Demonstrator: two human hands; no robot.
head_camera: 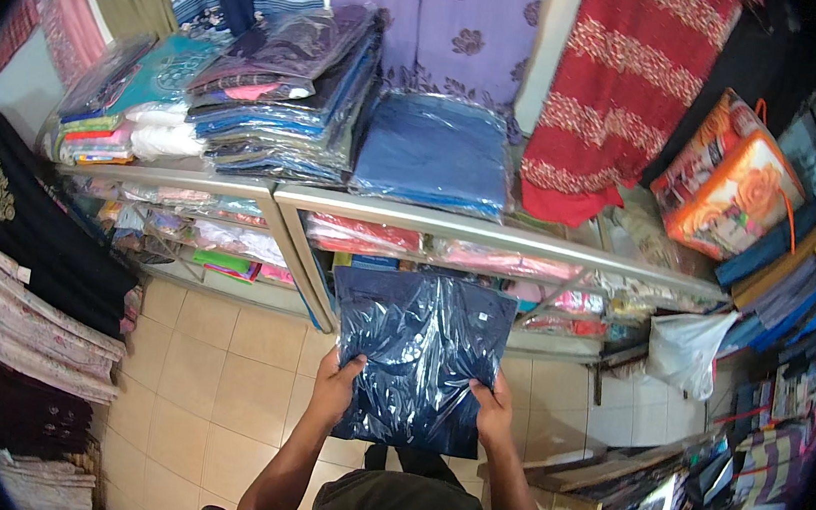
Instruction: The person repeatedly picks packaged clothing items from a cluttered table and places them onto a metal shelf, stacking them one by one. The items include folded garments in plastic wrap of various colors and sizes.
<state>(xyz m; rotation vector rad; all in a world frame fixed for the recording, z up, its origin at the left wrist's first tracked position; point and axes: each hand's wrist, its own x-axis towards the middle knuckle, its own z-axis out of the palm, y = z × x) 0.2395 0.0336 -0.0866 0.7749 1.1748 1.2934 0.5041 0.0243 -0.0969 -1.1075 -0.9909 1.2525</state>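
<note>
A folded navy garment in a clear plastic bag [417, 339] is held flat in front of my body. My left hand [338, 385] grips its left edge, with the thumb on top. On the opposite edge my right hand [493, 402] has the same hold. The plastic is creased and shiny around both thumbs. Beyond it, on top of a glass display case, lies a low stack of bagged blue garments [435, 152]. Left of that stands a taller, uneven stack of bagged dark garments [282, 101].
The display case's metal frame [412, 214] crosses ahead, with packaged clothes on shelves inside. A floral orange-trimmed bag [741, 180] sits at right above a white plastic bag [688, 347]. Hanging clothes [32, 310] line the left side. Tiled floor [212, 384] lies below.
</note>
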